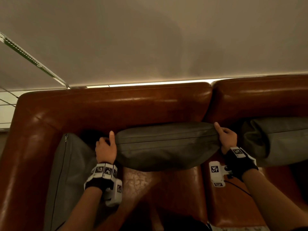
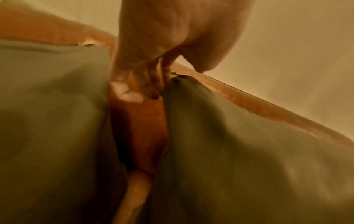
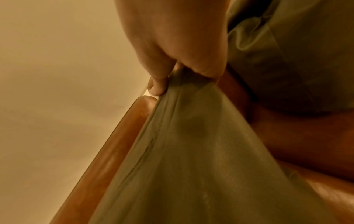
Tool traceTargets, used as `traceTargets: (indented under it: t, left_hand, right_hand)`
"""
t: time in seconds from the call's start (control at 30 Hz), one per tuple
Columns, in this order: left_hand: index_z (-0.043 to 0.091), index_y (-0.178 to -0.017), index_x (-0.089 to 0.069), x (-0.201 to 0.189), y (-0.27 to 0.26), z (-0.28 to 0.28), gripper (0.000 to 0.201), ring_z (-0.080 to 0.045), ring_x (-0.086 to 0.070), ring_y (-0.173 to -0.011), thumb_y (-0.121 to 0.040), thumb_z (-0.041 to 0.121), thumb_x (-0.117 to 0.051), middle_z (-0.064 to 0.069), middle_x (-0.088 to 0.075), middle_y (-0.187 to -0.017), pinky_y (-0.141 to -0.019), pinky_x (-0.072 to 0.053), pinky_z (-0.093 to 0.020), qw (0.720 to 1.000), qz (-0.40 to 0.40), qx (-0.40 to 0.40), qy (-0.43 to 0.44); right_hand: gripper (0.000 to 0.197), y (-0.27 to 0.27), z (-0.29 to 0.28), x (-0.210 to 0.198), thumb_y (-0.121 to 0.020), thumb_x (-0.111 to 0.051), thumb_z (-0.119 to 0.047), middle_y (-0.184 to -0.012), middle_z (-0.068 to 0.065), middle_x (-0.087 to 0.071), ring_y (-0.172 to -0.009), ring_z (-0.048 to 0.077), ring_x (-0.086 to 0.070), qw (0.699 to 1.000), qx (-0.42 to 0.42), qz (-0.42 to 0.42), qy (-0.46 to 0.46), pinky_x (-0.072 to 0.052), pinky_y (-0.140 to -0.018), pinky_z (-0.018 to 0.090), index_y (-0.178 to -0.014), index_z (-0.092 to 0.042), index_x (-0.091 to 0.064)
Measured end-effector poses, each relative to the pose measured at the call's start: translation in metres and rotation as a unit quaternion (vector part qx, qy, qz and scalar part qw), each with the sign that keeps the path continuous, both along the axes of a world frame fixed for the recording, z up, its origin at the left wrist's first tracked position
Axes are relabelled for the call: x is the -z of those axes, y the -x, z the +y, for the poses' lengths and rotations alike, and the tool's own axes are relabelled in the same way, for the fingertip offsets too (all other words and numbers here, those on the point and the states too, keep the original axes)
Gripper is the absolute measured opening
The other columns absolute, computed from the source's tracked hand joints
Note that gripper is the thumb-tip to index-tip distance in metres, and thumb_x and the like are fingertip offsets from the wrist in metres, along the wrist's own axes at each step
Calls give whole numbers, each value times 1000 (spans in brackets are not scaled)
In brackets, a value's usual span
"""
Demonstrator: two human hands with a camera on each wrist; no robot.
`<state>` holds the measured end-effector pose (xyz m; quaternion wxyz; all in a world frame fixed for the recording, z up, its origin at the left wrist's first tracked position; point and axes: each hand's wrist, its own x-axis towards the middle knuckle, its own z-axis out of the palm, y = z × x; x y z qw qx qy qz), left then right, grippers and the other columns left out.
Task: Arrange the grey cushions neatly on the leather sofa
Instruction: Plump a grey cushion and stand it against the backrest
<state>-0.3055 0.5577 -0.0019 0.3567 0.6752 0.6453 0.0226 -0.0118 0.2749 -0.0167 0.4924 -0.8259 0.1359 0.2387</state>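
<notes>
A brown leather sofa carries three grey cushions. I hold the middle cushion upright against the backrest, one hand at each end. My left hand grips its left end, thumb up along the fabric and fingers curled behind. In the left wrist view those fingers curl at the cushion's top corner. My right hand pinches the right top corner, with the fabric bunched between thumb and fingers. The left cushion leans on the armrest. The right cushion stands on the adjoining seat.
The sofa's left armrest curves round beside the left cushion. Bare seat leather shows below the held cushion. A pale blind hangs behind the backrest. A thin black cable runs from my right wrist.
</notes>
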Motion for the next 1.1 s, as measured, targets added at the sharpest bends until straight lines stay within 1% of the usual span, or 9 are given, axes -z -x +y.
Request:
traceTargets:
  t: [0.2,0.33,0.43,0.53,0.6,0.73,0.87,0.97,1.1]
  left_hand:
    - [1,-108,-63,-1,5,-18,54,-39,-53,-112,-95,47,-38,-25,-61,-116,-95,-38,-40,997,-41,-18,57]
    - [6,-110,-63,-1,-10,-22,51,-36,-54,-112,-94,48,-39,-20,-63,-114,-97,-39,-39,991,-104,-77,43]
    - [-4,-92,-63,-9,3,-3,52,-40,-58,-97,-96,42,-41,-27,-64,-96,-80,-38,-37,994,-92,-45,-32]
    - [-10,-100,-62,-6,8,8,56,-41,-57,-103,-95,42,-41,-29,-63,-105,-86,-41,-39,998,-47,-20,-21]
    - [-9,-118,-56,-1,3,9,57,-42,-52,-115,-96,41,-40,-30,-59,-119,-97,-40,-43,1000,-4,-18,-10]
    - [-11,-111,-55,1,-11,15,39,-45,-54,-109,-99,22,-38,-34,-60,-111,-91,-42,-43,1000,3,30,4]
    - [-6,-118,-53,0,-30,18,40,-42,-52,-115,-98,25,-38,-29,-56,-121,-93,-40,-41,999,-7,-18,42]
    - [4,-110,-59,11,-31,10,49,-40,-56,-108,-93,47,-41,-23,-62,-112,-86,-44,-42,999,22,11,38]
    - [9,-96,-60,20,-34,2,41,-39,-60,-93,-94,45,-42,-21,-65,-97,-68,-41,-37,999,23,11,-37]
  right_hand:
    - [58,6,-4,-11,-89,-42,-58,-76,12,-58,-84,34,-59,951,-166,-67,251,-43,-70,35,-80,-4,-59]
    - [46,19,12,-17,-93,-44,-48,-61,9,-56,-63,29,-57,906,-313,-190,211,-41,-59,32,-66,-11,-51]
    - [49,7,5,-28,-94,-47,-39,-63,22,-57,-63,34,-56,936,-240,-202,160,-33,-59,29,-64,-1,-53]
    - [57,-1,2,-22,-93,-45,-46,-57,15,-49,-56,25,-48,958,-189,-147,160,-34,-60,29,-59,1,-47]
    - [57,-2,7,-12,-92,-44,-49,-58,12,-51,-62,28,-54,956,-194,-119,183,-36,-64,30,-61,-1,-50]
    - [54,-5,7,-6,-91,-42,-53,-80,16,-60,-85,34,-58,948,-194,-88,238,-38,-71,33,-77,-4,-56]
    - [37,10,40,-9,-93,-45,-39,-120,16,-54,-114,36,-47,876,-219,-255,345,-32,-94,49,-116,-11,-53]
    - [46,65,96,-15,-89,-37,-40,-128,8,-55,-124,27,-47,839,-342,-360,220,-32,-100,49,-126,-17,-51]
    - [52,156,169,-12,-96,-23,-38,-148,1,-40,-143,16,-26,790,-548,-262,78,-11,-115,50,-141,-17,-38]
